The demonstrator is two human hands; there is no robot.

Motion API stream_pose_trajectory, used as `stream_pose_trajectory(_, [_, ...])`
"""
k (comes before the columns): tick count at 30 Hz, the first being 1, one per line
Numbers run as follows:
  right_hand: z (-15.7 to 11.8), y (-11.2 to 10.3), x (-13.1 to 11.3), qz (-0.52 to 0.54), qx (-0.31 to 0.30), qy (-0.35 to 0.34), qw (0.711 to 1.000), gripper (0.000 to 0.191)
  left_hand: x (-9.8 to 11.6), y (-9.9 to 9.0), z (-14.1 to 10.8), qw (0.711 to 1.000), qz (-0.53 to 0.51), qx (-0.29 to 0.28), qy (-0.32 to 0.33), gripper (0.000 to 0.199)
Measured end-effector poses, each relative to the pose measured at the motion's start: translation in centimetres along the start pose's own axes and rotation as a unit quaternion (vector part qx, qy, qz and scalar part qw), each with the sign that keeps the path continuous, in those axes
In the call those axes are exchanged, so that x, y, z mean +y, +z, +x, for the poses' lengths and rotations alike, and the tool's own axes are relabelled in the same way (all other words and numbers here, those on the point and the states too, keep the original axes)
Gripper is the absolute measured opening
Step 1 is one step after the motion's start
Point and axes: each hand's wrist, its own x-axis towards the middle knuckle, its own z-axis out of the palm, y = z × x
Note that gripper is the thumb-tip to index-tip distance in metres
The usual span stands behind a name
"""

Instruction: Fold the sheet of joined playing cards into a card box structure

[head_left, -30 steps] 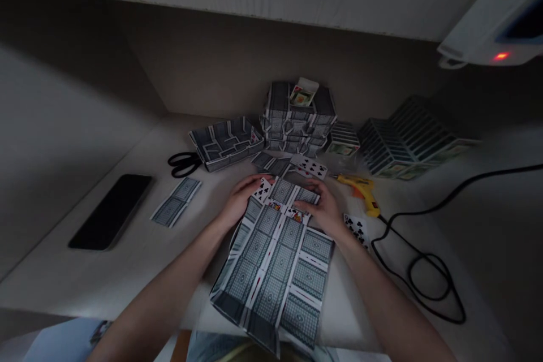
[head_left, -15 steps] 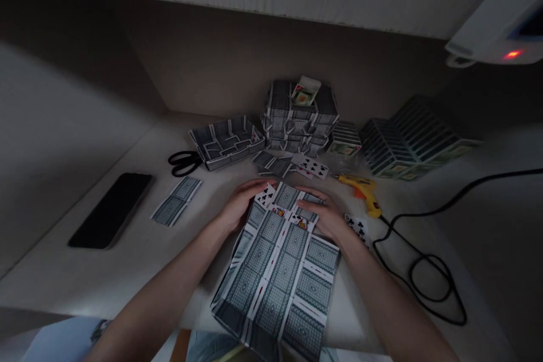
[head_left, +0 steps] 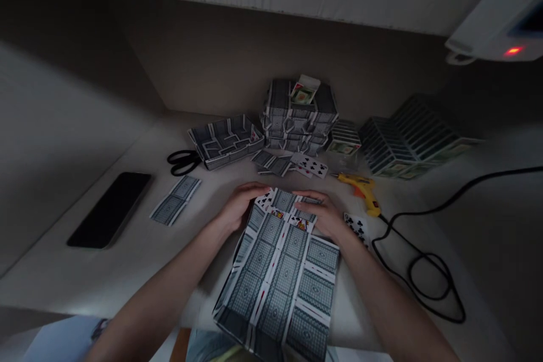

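A large box made of playing cards (head_left: 271,277), mostly backs outward, lies in front of me at the table's near edge. My left hand (head_left: 240,203) grips its far left corner beside a clubs card, the fingers curled behind the edge and partly hidden. Around the far right corner is my right hand (head_left: 320,212), its fingers bent over the card panel there. Two face-card strips show near the far end of the box. A loose clubs card (head_left: 355,227) lies by my right wrist.
Behind stand an open card tray (head_left: 229,147), stacked card boxes (head_left: 299,116) and card packs (head_left: 407,141). Loose cards (head_left: 311,165) lie before them. A yellow glue gun (head_left: 362,192) with black cable is right; scissors (head_left: 183,163), joined cards (head_left: 176,201) and a phone (head_left: 111,209) are left.
The far end flap of the card box has tipped slightly down and toward me, with both hands still on it. Everything else on the table stays put.
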Motion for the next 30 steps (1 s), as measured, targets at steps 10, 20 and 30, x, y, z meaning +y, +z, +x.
stream_pose_trajectory(10, [0.00,0.07,0.06,-0.016,0.007,-0.011,1.000,0.032,-0.19,0.04,0.02,1.000,0.016,0.016,-0.002,0.016])
stream_pose_trajectory(20, [0.39,-0.20,0.42,-0.033,0.009,-0.026,0.999,0.033,-0.33,-0.01,0.22,0.992,0.096,0.039,0.068,0.024])
stream_pose_trajectory(30, [0.19,-0.10,0.30,-0.034,0.006,-0.023,0.999,0.034,-0.20,-0.24,0.06,0.998,0.052,0.013,0.022,0.022])
